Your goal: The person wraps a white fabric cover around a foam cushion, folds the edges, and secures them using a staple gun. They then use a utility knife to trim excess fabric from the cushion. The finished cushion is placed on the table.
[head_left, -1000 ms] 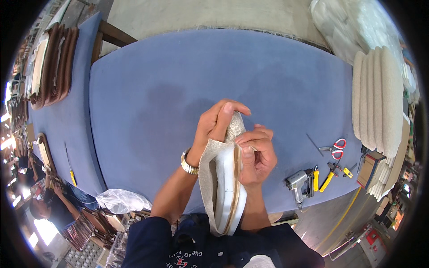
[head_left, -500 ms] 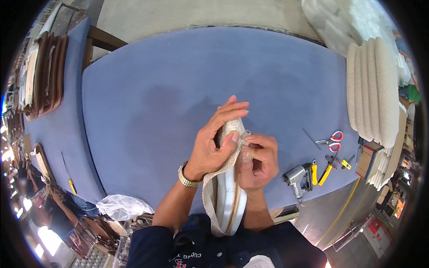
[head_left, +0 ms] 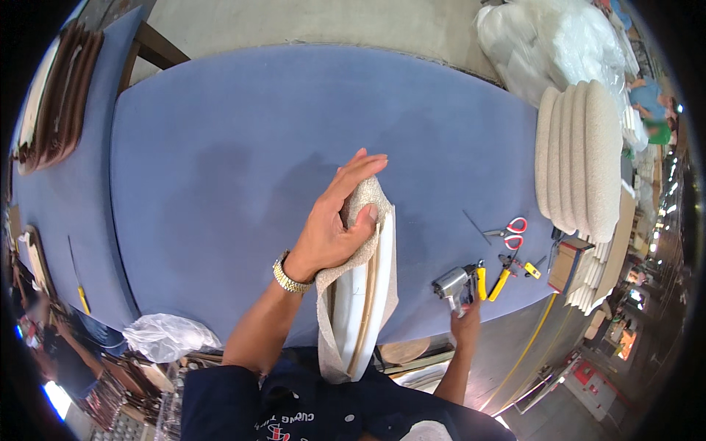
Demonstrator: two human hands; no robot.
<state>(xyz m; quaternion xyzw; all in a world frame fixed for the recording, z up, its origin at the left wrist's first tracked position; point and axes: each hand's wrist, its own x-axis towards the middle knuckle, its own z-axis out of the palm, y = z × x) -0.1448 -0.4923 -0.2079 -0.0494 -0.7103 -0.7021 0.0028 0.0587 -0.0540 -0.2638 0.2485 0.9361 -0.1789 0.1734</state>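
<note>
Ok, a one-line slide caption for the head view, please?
Left hand presses beige fabric over a padded panel; right hand grips a staple gun.

The person wore a dark navy short-sleeved shirt (head_left: 294, 404) with small red and white print at the chest, and a gold-toned metal wristwatch (head_left: 292, 275) on the left wrist.

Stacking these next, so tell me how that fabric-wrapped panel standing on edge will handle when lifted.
The panel probably stays stiff: its pale core holds a straight edge while standing. The beige fabric looks floppy, hanging loose near the bottom. It may tip, since only the left hand steadies it while the right hand reaches the staple gun.
</note>
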